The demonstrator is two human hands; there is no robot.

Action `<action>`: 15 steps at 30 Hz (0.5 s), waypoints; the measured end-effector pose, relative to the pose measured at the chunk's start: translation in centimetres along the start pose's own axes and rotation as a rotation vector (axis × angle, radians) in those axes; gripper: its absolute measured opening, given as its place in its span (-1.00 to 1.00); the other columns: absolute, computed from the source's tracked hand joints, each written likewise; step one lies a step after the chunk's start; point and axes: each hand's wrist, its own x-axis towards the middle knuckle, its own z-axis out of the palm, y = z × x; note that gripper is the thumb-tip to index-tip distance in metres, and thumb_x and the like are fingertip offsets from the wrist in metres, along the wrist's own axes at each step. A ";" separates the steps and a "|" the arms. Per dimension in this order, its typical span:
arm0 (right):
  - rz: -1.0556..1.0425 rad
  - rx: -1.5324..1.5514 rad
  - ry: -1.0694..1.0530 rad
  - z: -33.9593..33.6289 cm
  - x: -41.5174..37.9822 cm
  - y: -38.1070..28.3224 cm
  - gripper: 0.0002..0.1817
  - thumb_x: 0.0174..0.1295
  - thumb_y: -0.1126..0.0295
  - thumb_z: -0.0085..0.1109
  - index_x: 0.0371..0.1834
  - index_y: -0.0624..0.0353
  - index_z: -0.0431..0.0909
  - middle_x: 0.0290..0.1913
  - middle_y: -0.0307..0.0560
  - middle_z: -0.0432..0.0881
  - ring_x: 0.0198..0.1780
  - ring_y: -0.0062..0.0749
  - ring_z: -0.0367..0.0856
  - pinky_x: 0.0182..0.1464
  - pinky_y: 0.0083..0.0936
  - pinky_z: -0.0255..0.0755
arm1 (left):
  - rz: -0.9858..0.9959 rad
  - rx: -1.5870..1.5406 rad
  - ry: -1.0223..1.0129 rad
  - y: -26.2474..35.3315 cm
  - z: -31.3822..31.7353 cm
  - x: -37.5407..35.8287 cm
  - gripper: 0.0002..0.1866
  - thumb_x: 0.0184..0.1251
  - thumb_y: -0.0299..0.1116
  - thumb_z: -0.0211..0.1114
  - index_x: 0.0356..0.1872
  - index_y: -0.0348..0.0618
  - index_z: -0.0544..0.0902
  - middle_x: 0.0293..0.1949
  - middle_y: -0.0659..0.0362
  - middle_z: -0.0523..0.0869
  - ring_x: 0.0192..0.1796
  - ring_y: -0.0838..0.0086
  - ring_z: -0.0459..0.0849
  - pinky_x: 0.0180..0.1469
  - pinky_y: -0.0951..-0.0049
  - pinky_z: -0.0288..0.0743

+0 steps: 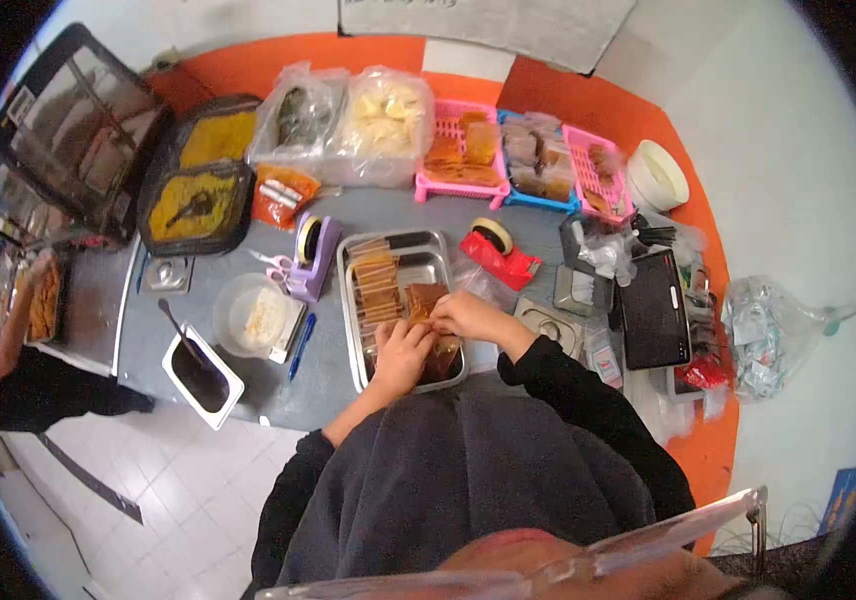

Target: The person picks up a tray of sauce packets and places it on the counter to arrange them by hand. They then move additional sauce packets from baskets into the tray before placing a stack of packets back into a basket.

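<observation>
A steel tray (351,262) lies in front of me, with a row of flat brown packets (378,285) down its left side and looser brown packets (424,298) at its right. Over the near half of the tray, my left hand (400,355) is closed, its fingertips meeting those of my right hand (473,318). Both hands pinch a small, clear-wrapped brown packet (444,348), partly hidden by the fingers. Just beyond my right hand stands a red tape dispenser (508,268); a purple tape dispenser (316,268) is left of the tray.
Left are a plastic tub (231,318), blue pen (302,346), scissors (273,264) and white container of dark sauce (233,398). Pink (431,190) and blue baskets (538,203) line the back. A black tablet (653,310) stands right. Another person's arm (13,330) works far left.
</observation>
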 end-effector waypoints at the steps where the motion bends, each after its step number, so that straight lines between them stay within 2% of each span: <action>1: 0.000 -0.014 0.022 -0.1 -0.1 -0.1 -0.85 0.00 0.43 0.17 -0.39 0.27 0.60 -0.39 0.08 0.59 -0.32 -0.05 0.57 -0.26 -0.34 0.43 | 0.022 0.006 0.012 0.1 0.0 0.1 -0.71 -0.01 -0.37 0.12 -0.19 0.00 0.59 -0.16 0.33 0.54 -0.09 0.38 0.43 0.01 0.13 0.12; 7: -0.039 -0.041 0.072 0.0 0.0 0.0 -0.84 0.00 0.41 0.19 -0.38 0.27 0.60 -0.40 0.11 0.59 -0.33 -0.02 0.57 -0.26 -0.30 0.43 | -0.031 0.018 0.013 0.4 -0.2 0.2 -0.72 0.02 -0.39 0.10 -0.18 -0.02 0.59 -0.09 0.26 0.52 -0.09 0.33 0.44 -0.02 0.13 0.16; 10: -0.028 -0.011 -0.004 -0.9 0.1 -0.6 -0.82 0.01 0.39 0.19 -0.39 0.27 0.59 -0.42 0.13 0.59 -0.35 0.00 0.56 -0.26 -0.29 0.42 | -0.060 0.011 0.038 0.5 0.0 0.0 -0.75 0.02 -0.36 0.11 -0.21 0.00 0.59 -0.03 0.19 0.49 -0.07 0.30 0.44 0.01 0.11 0.15; 15: 0.007 -0.018 -0.069 -0.9 0.1 -0.9 -0.81 0.02 0.37 0.18 -0.40 0.30 0.58 -0.43 0.13 0.59 -0.36 0.01 0.56 -0.27 -0.27 0.41 | -0.077 -0.030 0.121 0.8 -0.4 0.3 -0.78 0.04 -0.36 0.13 -0.24 0.01 0.59 -0.08 0.17 0.48 -0.05 0.27 0.43 0.02 0.10 0.14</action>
